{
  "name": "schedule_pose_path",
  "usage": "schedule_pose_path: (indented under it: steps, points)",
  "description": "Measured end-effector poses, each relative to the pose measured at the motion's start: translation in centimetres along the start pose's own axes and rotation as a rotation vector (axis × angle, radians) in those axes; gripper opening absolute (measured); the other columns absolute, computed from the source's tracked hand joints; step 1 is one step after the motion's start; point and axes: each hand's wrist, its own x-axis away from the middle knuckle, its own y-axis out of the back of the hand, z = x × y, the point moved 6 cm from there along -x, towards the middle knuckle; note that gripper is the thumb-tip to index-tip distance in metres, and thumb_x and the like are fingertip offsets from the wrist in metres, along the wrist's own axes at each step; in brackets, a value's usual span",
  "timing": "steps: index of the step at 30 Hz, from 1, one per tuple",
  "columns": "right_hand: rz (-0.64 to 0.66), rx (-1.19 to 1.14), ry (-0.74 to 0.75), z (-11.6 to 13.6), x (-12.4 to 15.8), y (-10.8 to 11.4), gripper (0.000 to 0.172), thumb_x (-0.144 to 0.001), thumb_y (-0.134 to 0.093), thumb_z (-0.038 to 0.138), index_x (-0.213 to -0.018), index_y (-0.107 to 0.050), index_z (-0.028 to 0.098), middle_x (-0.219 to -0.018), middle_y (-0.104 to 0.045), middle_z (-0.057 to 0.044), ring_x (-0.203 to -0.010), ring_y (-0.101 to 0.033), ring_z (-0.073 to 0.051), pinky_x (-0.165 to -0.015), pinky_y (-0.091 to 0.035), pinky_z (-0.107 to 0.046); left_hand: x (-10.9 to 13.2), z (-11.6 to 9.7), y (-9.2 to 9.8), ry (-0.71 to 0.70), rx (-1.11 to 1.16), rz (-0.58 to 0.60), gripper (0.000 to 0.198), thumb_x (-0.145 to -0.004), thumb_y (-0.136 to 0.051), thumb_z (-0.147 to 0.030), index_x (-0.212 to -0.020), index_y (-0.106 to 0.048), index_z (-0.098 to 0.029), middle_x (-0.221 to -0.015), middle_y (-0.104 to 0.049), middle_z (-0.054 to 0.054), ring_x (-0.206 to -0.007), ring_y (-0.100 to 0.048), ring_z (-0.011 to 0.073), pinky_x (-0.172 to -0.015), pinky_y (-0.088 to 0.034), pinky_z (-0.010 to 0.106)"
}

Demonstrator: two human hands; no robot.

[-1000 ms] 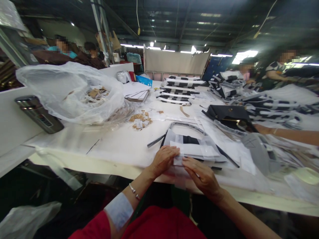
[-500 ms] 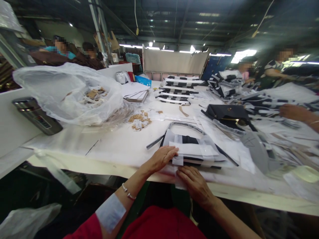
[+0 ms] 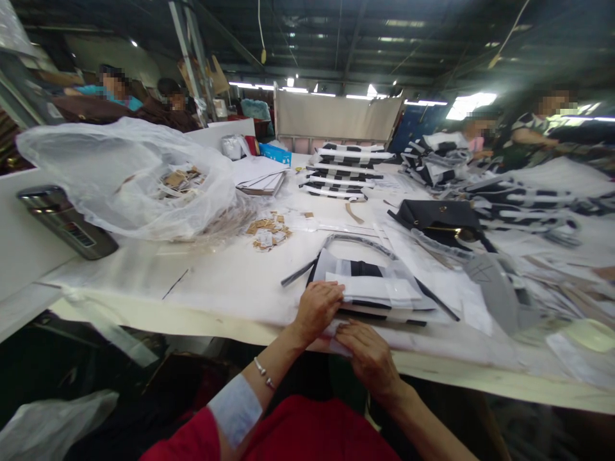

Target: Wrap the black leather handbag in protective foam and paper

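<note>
A black handbag (image 3: 369,267) lies on its side at the table's front edge, wrapped with white paper (image 3: 369,288) and translucent film. Its film-covered handle (image 3: 358,241) arches away from me. My left hand (image 3: 318,310) is closed over the bag's near left corner, fingertips pressed on the white paper. Just below, at the table edge, my right hand (image 3: 369,355) has its fingers bent around a translucent strip (image 3: 339,346), which mostly hides beneath the fingers.
Left stand a clear plastic bag (image 3: 144,192) of small tags, a tag pile (image 3: 268,232) and a steel flask (image 3: 72,224). Behind are stacked wrapped bags (image 3: 339,173); to the right, another black handbag (image 3: 435,221) and loose paper. Co-workers are in the background.
My left hand has arched more, its wrist moving right and covering the upper part of the strip. My right hand has closed further round the strip's lower end. A co-worker's hand at right has withdrawn.
</note>
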Motion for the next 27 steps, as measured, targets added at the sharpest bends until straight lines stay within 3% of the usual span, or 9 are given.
schedule_pose_path:
  steps: [8,12,18,22,27]
  points:
    - [0.028,0.045,0.018,1.2,-2.5,1.2,0.030,-0.091,-0.045,0.005,-0.101,-0.067,0.023,-0.094,-0.075,-0.004,-0.090,-0.068,-0.018,-0.090,-0.050,-0.038,0.3,-0.8,-0.4,-0.067,-0.085,0.044,0.019,-0.090,-0.054,-0.009,-0.105,-0.062,-0.018,-0.110,-0.071,0.006,-0.116,-0.060,0.0202,-0.100,-0.045,0.040]
    - [0.043,0.112,0.058,0.3,-5.2,2.3,0.026,-0.094,-0.047,0.009,-0.099,-0.067,0.024,-0.095,-0.075,-0.003,-0.094,-0.067,-0.018,-0.092,-0.046,-0.038,0.5,-0.8,-0.2,-0.046,-0.070,0.070,0.031,-0.091,-0.050,-0.009,-0.120,-0.056,-0.016,-0.112,-0.071,0.008,-0.118,-0.058,0.0208,-0.105,-0.041,0.043]
    - [0.123,0.120,0.014,-2.2,-7.2,1.9,0.024,-0.096,-0.046,0.015,-0.089,-0.068,0.020,-0.086,-0.071,-0.006,-0.084,-0.064,-0.017,-0.078,-0.048,-0.031,0.7,-0.8,0.6,0.086,0.011,0.166,0.046,-0.082,-0.056,-0.012,-0.128,-0.050,-0.018,-0.129,-0.061,0.010,-0.133,-0.045,0.0242,-0.116,-0.027,0.048]
    - [0.233,0.161,-0.121,-4.4,-7.7,1.5,0.026,-0.097,-0.046,0.020,-0.081,-0.067,0.019,-0.078,-0.069,-0.005,-0.074,-0.063,-0.016,-0.070,-0.043,-0.028,0.1,-0.7,1.0,0.167,0.068,0.118,0.037,-0.076,-0.068,-0.018,-0.111,-0.056,-0.019,-0.119,-0.062,0.007,-0.120,-0.052,0.0240,-0.114,-0.030,0.046]
    - [0.515,0.197,-0.361,-7.3,-9.2,0.6,0.029,-0.093,-0.054,0.030,-0.067,-0.063,0.020,-0.066,-0.066,-0.001,-0.061,-0.058,-0.015,-0.058,-0.034,-0.027,-0.9,-0.1,0.3,0.261,-0.026,0.104,0.012,-0.085,-0.066,-0.023,-0.090,-0.057,-0.018,-0.093,-0.062,0.004,-0.094,-0.057,0.0230,-0.093,-0.045,0.041]
